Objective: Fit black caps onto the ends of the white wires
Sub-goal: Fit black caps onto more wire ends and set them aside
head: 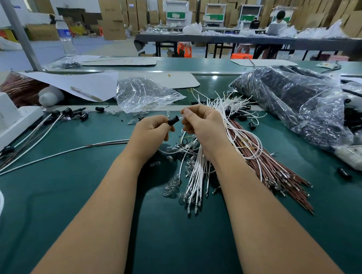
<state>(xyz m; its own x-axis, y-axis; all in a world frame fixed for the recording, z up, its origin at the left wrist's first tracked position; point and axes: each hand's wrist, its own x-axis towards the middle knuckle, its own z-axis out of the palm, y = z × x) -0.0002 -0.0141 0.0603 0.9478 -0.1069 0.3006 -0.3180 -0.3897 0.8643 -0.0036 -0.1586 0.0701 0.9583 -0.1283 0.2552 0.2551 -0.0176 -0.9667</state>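
The left hand (153,128) was curled, its fingertips pinching a small black plastic cap (173,120) held above the green work mat (79,202). The right hand (202,123) was also curled, thumb and forefinger pinching a small clear item at the cap's open end; what it was, bulb or wire tip, could not be told. The cap's mouth faced the right hand, the two hands nearly touching at that point. The right hand was clenched around a bundle of thin white wires with metal terminals (194,173), which ran from under the palm down toward the viewer and fanned out beyond the knuckles.

Just right of that bundle lay a sheaf of reddish-brown wires (279,170), touching it. Small clear glass bulbs (173,184) were scattered on the mat beneath and left of the wires. Loose black caps (252,125) lay near the right hand. At far left, several finished white wires with black caps fitted (58,115) rested against a white plastic box (9,120). A crumpled clear plastic bag (141,93) lay behind the hands, and a large clear bag of black parts (293,100) lay at right. A clear water bottle (66,38) stood at the rear left.
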